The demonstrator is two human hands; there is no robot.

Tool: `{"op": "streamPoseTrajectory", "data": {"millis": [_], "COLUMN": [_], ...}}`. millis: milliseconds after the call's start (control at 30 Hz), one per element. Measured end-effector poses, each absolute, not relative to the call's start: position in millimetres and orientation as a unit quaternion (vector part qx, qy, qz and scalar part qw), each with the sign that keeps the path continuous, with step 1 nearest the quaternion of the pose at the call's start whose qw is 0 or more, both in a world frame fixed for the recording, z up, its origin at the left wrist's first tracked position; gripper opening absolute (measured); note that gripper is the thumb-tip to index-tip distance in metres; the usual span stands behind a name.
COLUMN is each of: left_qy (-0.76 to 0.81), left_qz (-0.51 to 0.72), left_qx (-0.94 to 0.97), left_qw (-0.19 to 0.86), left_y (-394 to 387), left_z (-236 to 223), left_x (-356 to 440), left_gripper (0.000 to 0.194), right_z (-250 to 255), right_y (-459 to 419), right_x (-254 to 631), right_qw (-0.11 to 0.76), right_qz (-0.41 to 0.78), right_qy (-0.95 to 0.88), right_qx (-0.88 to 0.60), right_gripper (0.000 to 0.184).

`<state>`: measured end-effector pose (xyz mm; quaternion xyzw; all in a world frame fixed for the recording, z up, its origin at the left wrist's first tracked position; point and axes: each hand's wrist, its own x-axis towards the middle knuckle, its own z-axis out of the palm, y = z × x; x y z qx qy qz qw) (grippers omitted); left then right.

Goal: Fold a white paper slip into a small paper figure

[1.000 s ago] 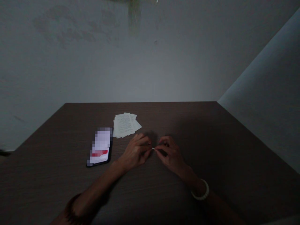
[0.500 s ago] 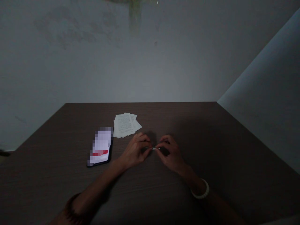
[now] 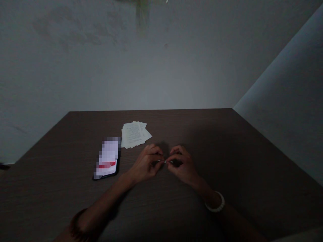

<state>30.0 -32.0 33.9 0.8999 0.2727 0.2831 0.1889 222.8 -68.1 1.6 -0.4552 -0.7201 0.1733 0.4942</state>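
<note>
Between my two hands is a thin, narrow whitish strip [image 3: 165, 161], too small and dim to tell its kind. My left hand [image 3: 148, 163] pinches its left end between thumb and fingers. On the other end, the thumb and fingertips of my right hand [image 3: 182, 164] are closed in a pinch. Both hands are low over the brown table [image 3: 161, 205], fingertips nearly meeting. Most of the strip is hidden by the fingers.
Beyond my left hand lies a loose stack of printed paper sheets [image 3: 133, 134]. A phone [image 3: 108, 158] with a lit, partly blurred screen rests left of it. Past the table's far edge rises a grey wall [image 3: 161, 77]; another slanted surface [image 3: 285, 84] stands at the right.
Both hands keep their pinch on the strip, and less of its white shows now. The whole view has shifted very slightly.
</note>
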Motion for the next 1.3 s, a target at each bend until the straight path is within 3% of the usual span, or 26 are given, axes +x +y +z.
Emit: {"op": "streamPoseTrajectory", "data": {"millis": [1133, 1300], "left_qy": [0.319, 0.304], "left_qz": [0.298, 0.301], "left_qx": [0.871, 0.871], "left_qw": [0.227, 0.242], "left_y": [-22, -20], "left_z": [36, 30], "left_x": [23, 24], "left_gripper": [0.015, 0.014], "right_z": [-2, 3], "right_y": [-63, -67], "right_x": [239, 230], "right_qw": [0.479, 0.483], "right_qz": [0.117, 0.166], "right_qy": [-0.722, -0.726], "right_qx": [-0.485, -0.461], "right_gripper": [0.021, 0.012]}}
